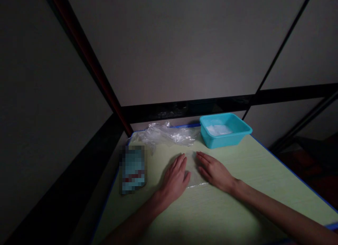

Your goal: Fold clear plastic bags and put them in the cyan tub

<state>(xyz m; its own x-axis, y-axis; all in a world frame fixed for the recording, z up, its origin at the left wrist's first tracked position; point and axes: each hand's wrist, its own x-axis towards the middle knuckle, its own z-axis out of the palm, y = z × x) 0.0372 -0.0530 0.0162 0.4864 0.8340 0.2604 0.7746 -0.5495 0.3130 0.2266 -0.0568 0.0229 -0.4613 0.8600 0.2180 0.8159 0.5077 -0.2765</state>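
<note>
Film lies flat on the worktop, in the lower middle of the frame, between my hands, which cover its left and right sides. The strip I can see runs up the frame, its far end tipped slightly left; its near edge crosses almost level, rising a little rightward. With its sides covered, I cannot tell its true long axis. My left hand rests palm down, fingers straight and together, pointing upper right, thumb spread. My right hand lies opposite, fingers together, pointing upper left, thumb slightly apart. Crumpled plastic lies beyond, near the frame's centre. Right of it stands a blue tub holding white stuff. A pixelated item lies left of my hands.
</note>
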